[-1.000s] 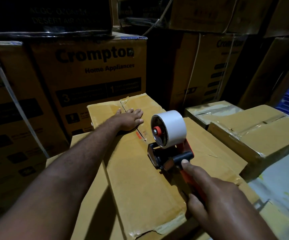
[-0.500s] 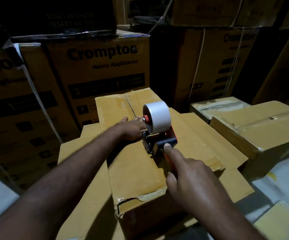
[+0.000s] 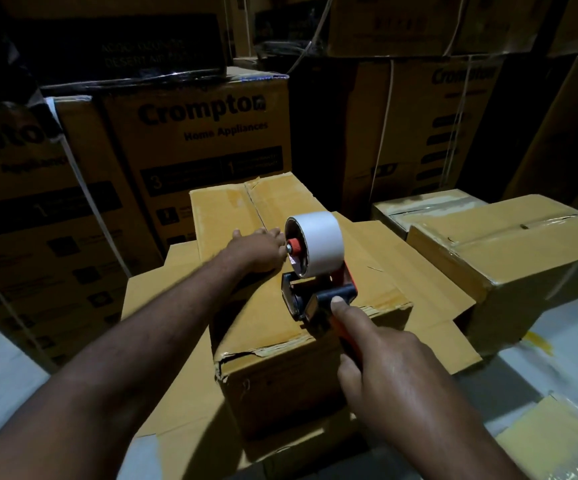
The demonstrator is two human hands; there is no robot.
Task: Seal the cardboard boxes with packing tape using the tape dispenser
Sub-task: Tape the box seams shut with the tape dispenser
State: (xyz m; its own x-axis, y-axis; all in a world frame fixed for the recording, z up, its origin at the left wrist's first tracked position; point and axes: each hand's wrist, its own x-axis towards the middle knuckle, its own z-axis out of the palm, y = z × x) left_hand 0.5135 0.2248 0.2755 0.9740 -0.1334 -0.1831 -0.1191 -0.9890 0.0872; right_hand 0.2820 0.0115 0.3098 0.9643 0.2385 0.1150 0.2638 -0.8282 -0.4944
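A long brown cardboard box (image 3: 246,306) lies in front of me, its top flaps closed along a centre seam. My left hand (image 3: 260,249) rests flat on the left flap beside the seam, fingers straight. My right hand (image 3: 391,372) grips the orange handle of a tape dispenser (image 3: 318,292), index finger stretched onto its dark body. The dispenser carries a white tape roll (image 3: 318,242) and sits on the box top near the near end. Whether tape lies on the seam behind it is hidden.
The box rests on flattened cardboard sheets (image 3: 163,306). Two taped brown boxes (image 3: 509,251) stand to the right. Tall printed appliance cartons (image 3: 197,140) are stacked behind and to the left. Pale floor (image 3: 557,337) shows at the right and lower left.
The dispenser moved forward along the seam toward my left hand, then came back toward the box's near end. My view pulled back, so the box's front face shows. My left hand stayed flat.
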